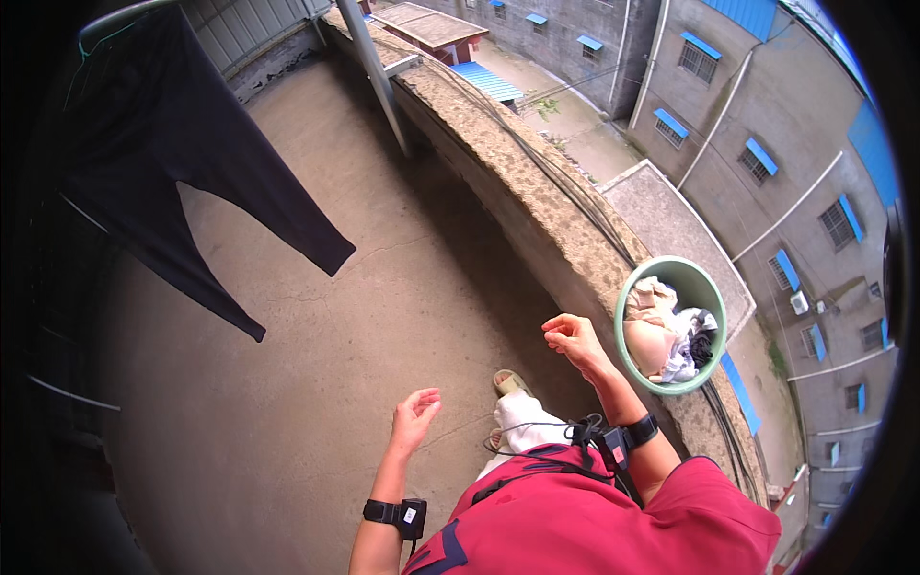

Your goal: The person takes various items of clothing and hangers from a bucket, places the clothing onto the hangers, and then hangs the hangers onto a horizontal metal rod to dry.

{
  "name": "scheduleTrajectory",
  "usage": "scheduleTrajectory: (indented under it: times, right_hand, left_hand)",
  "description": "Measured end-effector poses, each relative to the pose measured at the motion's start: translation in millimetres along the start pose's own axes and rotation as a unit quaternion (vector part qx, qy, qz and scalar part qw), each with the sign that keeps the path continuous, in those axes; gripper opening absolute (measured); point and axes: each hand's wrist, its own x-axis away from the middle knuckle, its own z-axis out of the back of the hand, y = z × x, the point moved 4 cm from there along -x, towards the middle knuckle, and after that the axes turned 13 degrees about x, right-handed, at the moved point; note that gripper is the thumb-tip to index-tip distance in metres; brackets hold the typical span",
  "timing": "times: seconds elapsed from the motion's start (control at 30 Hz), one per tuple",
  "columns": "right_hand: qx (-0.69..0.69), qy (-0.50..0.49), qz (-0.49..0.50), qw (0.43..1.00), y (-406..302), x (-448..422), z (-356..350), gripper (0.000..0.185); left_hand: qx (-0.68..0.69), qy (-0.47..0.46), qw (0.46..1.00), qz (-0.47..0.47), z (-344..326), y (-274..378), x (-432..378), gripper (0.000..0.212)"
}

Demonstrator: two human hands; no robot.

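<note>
My left hand (415,418) hovers over the concrete floor, holding nothing, its fingers a little bent and the thumb apart from them. My right hand (575,341) is raised beside the parapet, with its fingers curled; nothing shows in it. Just right of that hand a green plastic bucket (672,389) stands on the parapet's top. Inside lie a beige padded bra (648,346), a cream cloth (650,296), white patterned cloth (679,359) and a black item (701,348). Dark trousers (165,144) hang at the upper left, both legs dangling free.
The rough parapet (517,158) runs diagonally, with black cables (560,180) along its top and a drop beyond. A metal post (377,79) rises against it. Corrugated metal sheeting (244,29) stands at the back. Black devices with cords are strapped to both my forearms.
</note>
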Motion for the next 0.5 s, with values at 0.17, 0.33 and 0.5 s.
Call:
scheduleTrajectory:
  times: [0.17, 0.33, 0.5]
  right_hand:
    - [0.043, 0.102, -0.060, 0.992, 81, 6, 69, 0.016]
    - [0.215, 0.191, -0.115, 0.951, 133, 26, 135, 0.019]
    - [0.341, 0.265, -0.199, 0.880, 189, 45, 241, 0.022]
  left_hand:
    - [0.027, -0.002, 0.998, 0.057, -54, -14, 6, 0.029]
    - [0.022, -0.002, 0.994, 0.106, -81, -32, 13, 0.027]
    - [0.002, 0.033, 0.989, 0.147, -143, -47, 7, 0.026]
